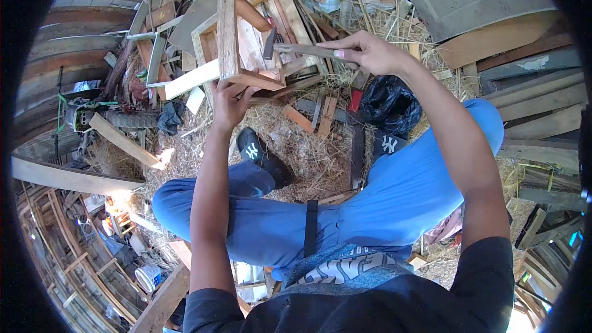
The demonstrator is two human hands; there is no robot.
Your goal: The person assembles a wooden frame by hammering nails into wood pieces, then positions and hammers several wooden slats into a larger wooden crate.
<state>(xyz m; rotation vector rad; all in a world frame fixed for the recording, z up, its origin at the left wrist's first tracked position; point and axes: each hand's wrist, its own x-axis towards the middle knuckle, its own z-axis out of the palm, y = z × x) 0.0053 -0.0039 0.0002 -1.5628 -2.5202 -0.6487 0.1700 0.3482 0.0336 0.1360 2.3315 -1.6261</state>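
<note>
In the head view, my left hand (229, 103) is closed around the lower corner of a small open wooden frame (228, 34) built from narrow boards. A hammer (308, 50) with a wooden handle is in my right hand (373, 54), its fingers wrapped on the handle's end. The dark hammer head overlaps the opening of the frame in this view. A pale board (192, 79) sticks out to the left from the frame's side. Behind the frame lies a larger wooden box (290, 9), partly hidden by it.
Straw and wood offcuts (299, 119) cover the ground between my feet. A black plastic bag (391, 103) lies by my right foot. Stacked planks (542, 108) line the right side. At left are a tire (131, 119) and a long board (74, 176); a white bucket (148, 278) stands lower left.
</note>
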